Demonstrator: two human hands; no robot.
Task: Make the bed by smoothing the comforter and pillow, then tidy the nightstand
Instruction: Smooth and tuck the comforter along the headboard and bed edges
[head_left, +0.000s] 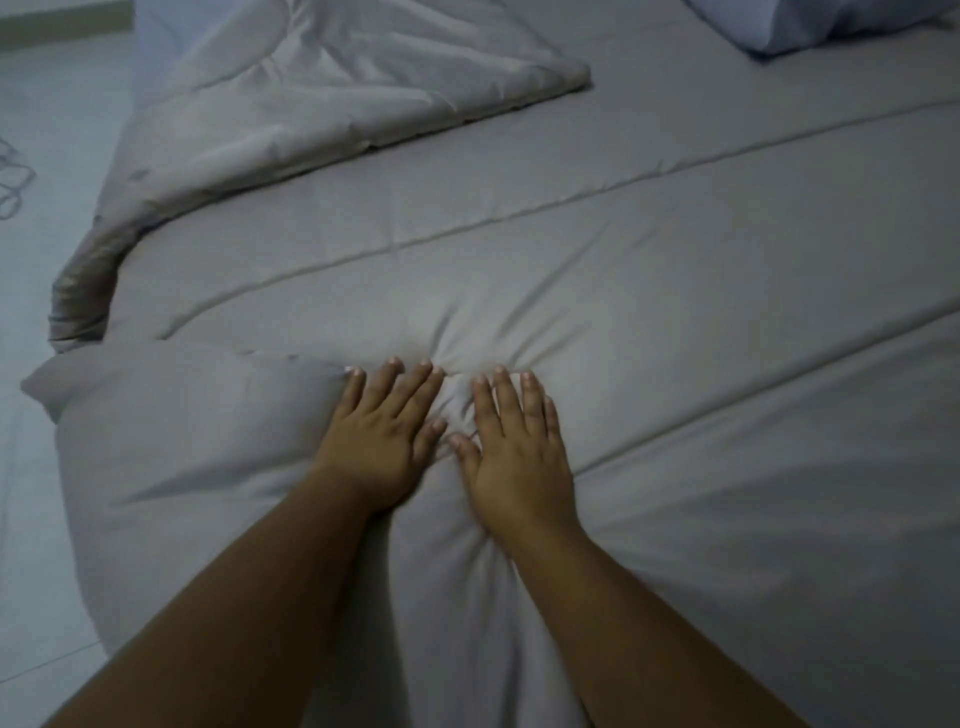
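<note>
One head-worn camera gives the only view, looking forward and steeply down onto the comforter (649, 270) from its near edge, close above it. Beyond the comforter's far side the pillow (831, 23) just enters the frame, and the floor (47, 130) shows left of the comforter.

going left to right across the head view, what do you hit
floor → left hand → right hand → pillow. Both hands lie flat on the comforter, which spans most of the view, so it has no single place in the order.
</note>
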